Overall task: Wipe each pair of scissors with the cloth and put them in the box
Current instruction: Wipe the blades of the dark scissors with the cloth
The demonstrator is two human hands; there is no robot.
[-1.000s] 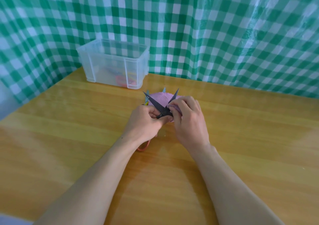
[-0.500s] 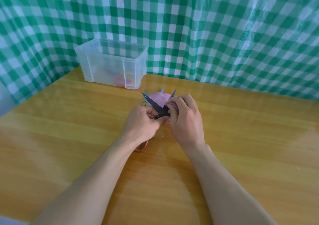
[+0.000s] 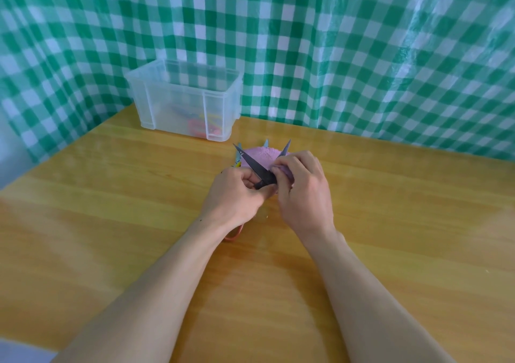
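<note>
Between the two hands, over mid-desk: black-bladed scissors (image 3: pixel 255 166), blades splayed in a wide V, tips pointing away from the person.

Left hand (image 3: pixel 237 195) grips them at the pivot end, fingers curled round. An orange handle loop (image 3: pixel 235 233) shows from under that wrist on the near side. Cannot tell if it belongs to this pair.

Right hand (image 3: pixel 303 195) pinches a pink cloth (image 3: pixel 262 156) against the base of the right-side blade, fingertips just beside those of the left hand. That blade's tip sticks out beyond the right knuckles.

Cloth bunches out past both hands and lies on the desk (image 3: pixel 111 195) behind the left blade. Two pale blue tips (image 3: pixel 266 143) poke from under its far and left edges, with a bit of yellow just beyond the left hand. Rest of those hidden.

Box (image 3: pixel 217 111): clear plastic, open-topped, beyond and left of the left hand, well apart from it, standing against the backdrop. Red and yellow shapes show blurred through its front wall, low down.

Desk wooden, glossy. Green-and-white checked sheet (image 3: pixel 334 56) hangs behind and to the left.
</note>
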